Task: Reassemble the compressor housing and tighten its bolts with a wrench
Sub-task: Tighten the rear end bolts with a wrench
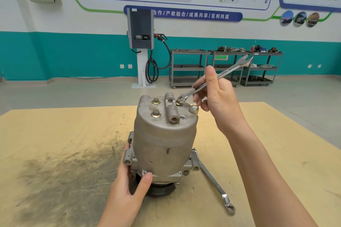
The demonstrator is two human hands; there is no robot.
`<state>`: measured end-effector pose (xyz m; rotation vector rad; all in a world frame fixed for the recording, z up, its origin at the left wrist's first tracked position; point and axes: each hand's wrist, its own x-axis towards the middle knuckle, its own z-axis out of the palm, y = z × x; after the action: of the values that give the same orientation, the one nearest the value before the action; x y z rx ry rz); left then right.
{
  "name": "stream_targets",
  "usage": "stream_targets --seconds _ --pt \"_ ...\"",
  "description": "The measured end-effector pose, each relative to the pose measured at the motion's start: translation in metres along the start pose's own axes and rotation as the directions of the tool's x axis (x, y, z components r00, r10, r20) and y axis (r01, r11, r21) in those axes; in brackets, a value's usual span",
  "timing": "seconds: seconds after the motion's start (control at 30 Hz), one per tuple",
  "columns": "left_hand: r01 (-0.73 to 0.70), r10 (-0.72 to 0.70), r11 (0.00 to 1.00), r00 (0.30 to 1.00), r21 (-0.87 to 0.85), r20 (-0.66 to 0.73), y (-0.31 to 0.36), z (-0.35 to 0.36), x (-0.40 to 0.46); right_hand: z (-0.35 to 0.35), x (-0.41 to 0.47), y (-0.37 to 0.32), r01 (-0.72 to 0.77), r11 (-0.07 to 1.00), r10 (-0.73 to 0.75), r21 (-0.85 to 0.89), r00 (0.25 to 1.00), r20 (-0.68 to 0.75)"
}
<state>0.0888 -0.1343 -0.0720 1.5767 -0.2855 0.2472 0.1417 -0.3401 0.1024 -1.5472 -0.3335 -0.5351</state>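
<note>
- The compressor housing (164, 142) is stood upright at mid-bench (55, 134).
- Its base is gripped by the left hand (129, 188).
- A wrench (212, 81) is pinched by the right hand (219, 101), its end seated on a top bolt (178, 101).
- A second wrench (212, 178) is laid beside the housing.

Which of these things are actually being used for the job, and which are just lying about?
In use: compressor housing; its bolts; wrench in right hand; left hand steadying the base.
Lying about: second wrench on table; carts; wall charger.

Bright, even indoor light; soft shadows; glare on wrench (217, 77); wide-angle bending at edges; bg slightly soft.
</note>
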Motion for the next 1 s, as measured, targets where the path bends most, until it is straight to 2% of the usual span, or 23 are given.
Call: stream_targets --seconds 0.13,0.23,0.33,0.4,0.47,0.53,0.57,0.63,0.7,0.8,0.93,1.0 --pt "0.005 -0.005 1.0 1.0 -0.001 -0.004 0.0 0.0 0.0 0.001 -0.001 0.0 0.055 0.993 -0.056 -0.103 0.998 -0.006" --pt "0.008 -0.008 1.0 1.0 0.002 -0.001 0.0 -0.001 0.0 0.007 -0.005 -0.004 0.186 0.943 -0.196 -0.277 0.981 -0.009" --pt "0.012 -0.012 1.0 1.0 0.008 0.006 -0.001 -0.001 0.0 0.014 -0.011 -0.01 0.326 0.814 -0.353 -0.481 0.935 0.036" --pt "0.008 -0.008 1.0 1.0 0.006 0.0 -0.001 -0.001 0.0 0.018 -0.016 -0.012 0.39 0.673 -0.44 -0.628 0.894 0.083" --pt "0.004 -0.005 1.0 1.0 -0.003 -0.004 -0.001 -0.001 0.0 0.021 -0.019 -0.014 0.409 0.53 -0.489 -0.742 0.863 0.127" --pt "0.001 -0.001 1.0 1.0 -0.004 -0.005 -0.002 -0.001 0.0 0.023 -0.02 -0.016 0.398 0.484 -0.495 -0.779 0.859 0.131" --pt "-0.001 0.001 1.0 1.0 -0.002 -0.005 -0.002 -0.001 0.001 0.023 -0.021 -0.017 0.389 0.506 -0.491 -0.77 0.864 0.113" --pt "-0.002 0.002 1.0 1.0 -0.003 -0.006 -0.002 -0.001 0.001 0.022 -0.019 -0.019 0.38 0.648 -0.468 -0.66 0.882 0.048" --pt "0.008 -0.008 1.0 1.0 0.003 -0.016 -0.002 -0.001 0.0 0.017 -0.014 -0.019 0.366 0.806 -0.419 -0.466 0.908 -0.012" --pt "0.007 -0.007 1.0 1.0 0.029 -0.015 -0.002 -0.002 -0.001 0.0 -0.004 -0.015 0.257 0.946 -0.278 -0.197 0.956 -0.088" --pt "0.008 -0.007 0.999 1.0 0.044 -0.024 0.0 -0.001 -0.002 -0.023 0.007 -0.001 -0.004 1.0 0.002 -0.028 0.997 -0.072" --pt "0.02 -0.019 0.999 0.999 0.041 -0.029 0.002 -0.001 -0.002 -0.029 0.01 0.004 -0.081 0.996 0.083 0.047 0.995 -0.046"
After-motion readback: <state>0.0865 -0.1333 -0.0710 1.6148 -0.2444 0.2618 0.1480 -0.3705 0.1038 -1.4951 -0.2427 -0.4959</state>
